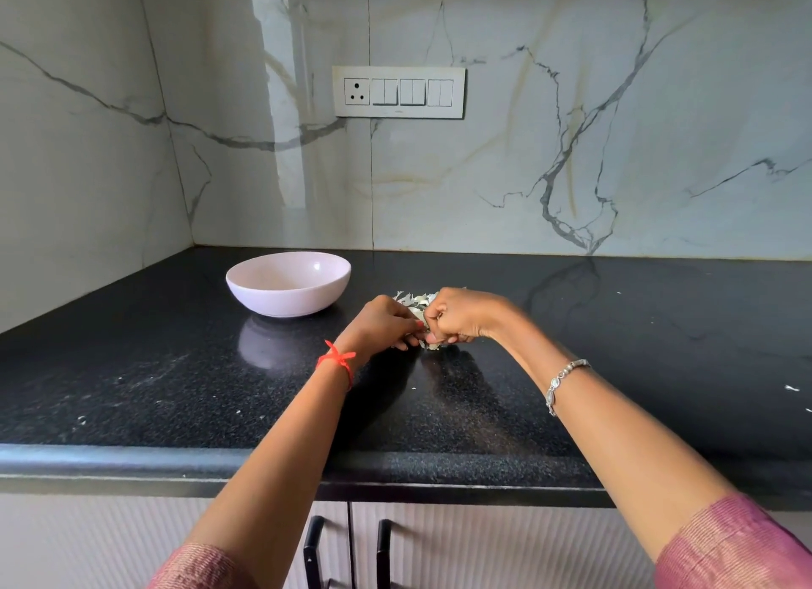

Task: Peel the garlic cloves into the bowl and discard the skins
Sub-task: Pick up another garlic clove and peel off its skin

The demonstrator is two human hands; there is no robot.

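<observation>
A pale pink bowl (288, 283) stands on the black counter, left of my hands. A pile of whitish garlic skins (415, 300) lies just behind and between my hands. My left hand (382, 325) and my right hand (457, 316) meet over the pile with curled fingers, pinching something small between the fingertips; it is mostly hidden, so I cannot tell whether it is a garlic clove or a skin. The inside of the bowl is not visible from here.
The black granite counter (615, 347) runs to a marble wall at the back and left. A switch panel (397, 92) sits on the back wall. Small skin flakes (791, 387) dot the counter. Cabinet handles (314, 544) are below the front edge.
</observation>
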